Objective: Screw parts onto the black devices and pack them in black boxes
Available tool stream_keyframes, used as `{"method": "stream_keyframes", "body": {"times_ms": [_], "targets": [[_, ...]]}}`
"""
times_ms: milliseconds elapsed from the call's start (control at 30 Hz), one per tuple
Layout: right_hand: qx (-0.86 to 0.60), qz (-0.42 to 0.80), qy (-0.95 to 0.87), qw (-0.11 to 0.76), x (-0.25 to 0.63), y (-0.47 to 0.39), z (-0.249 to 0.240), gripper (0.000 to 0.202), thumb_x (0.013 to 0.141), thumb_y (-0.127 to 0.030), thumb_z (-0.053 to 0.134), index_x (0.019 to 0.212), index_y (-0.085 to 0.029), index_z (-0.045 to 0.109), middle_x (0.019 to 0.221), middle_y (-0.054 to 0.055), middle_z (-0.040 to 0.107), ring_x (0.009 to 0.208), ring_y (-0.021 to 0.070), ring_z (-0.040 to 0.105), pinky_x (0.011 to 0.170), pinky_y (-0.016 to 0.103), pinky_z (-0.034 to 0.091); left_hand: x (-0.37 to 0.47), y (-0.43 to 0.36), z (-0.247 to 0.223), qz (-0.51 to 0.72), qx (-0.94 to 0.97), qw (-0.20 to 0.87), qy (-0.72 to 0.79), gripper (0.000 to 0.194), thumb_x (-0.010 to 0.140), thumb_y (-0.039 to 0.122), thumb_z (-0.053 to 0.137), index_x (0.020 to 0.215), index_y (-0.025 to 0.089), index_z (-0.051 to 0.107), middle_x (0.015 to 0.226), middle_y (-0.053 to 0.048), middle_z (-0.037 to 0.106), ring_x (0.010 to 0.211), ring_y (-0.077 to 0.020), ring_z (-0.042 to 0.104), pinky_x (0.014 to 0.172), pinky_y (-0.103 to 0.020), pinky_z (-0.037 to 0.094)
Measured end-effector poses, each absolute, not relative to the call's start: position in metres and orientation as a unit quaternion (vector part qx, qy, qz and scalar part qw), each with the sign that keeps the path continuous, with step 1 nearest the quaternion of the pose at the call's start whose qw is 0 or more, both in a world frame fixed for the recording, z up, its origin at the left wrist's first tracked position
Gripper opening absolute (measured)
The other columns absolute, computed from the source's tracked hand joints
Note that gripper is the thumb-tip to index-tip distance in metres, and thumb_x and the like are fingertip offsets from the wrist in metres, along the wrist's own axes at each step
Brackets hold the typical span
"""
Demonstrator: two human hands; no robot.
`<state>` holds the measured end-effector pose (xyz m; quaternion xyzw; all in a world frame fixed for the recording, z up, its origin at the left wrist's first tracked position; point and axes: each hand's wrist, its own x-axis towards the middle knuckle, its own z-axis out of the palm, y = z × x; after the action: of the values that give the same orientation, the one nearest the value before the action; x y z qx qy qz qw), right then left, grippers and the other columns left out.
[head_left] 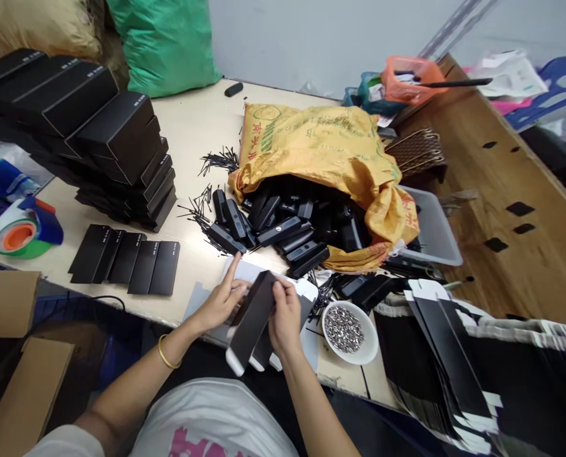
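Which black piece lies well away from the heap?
The black piece near the green sack, at the table's back; the heap is by the yellow sack.

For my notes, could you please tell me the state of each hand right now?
Left hand: index finger extended, other fingers bent; grip cannot be told.
Right hand: closed on the black box.

"What colours is the big sack showing?"
"It's showing yellow, with green and red writing. The puffy bag is showing plain green."
"And the long box?"
"It's showing black, with a white end. The bracelet is shining gold."
"What's the shirt showing?"
"White, with pink marks! The bowl is showing white, and its bits are shining silver."
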<state>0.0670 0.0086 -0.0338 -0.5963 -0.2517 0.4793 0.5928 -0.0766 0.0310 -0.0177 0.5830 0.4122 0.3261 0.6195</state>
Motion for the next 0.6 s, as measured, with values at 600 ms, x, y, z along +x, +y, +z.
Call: {"method": "stream_keyframes", "body": {"times_ms": [600], "targets": [[-0.785, -0.037, -0.530, 0.319, 0.250, 0.032, 0.011, 0.036, 0.085, -0.043, 0.044, 0.104, -0.015, 0.053, 0.105, 0.017, 0.055, 0.103, 0.0294, 0.051, 0.086, 0.045, 0.041, -0.046, 0.188, 0.000, 0.187, 0.633, 0.222, 0.718, 0.090, 0.077, 0.052, 0.059, 0.144, 0.010, 0.017, 0.123, -0.029, 0.048, 0.112, -0.0408, 0.053, 0.091, -0.049, 0.039]]}}
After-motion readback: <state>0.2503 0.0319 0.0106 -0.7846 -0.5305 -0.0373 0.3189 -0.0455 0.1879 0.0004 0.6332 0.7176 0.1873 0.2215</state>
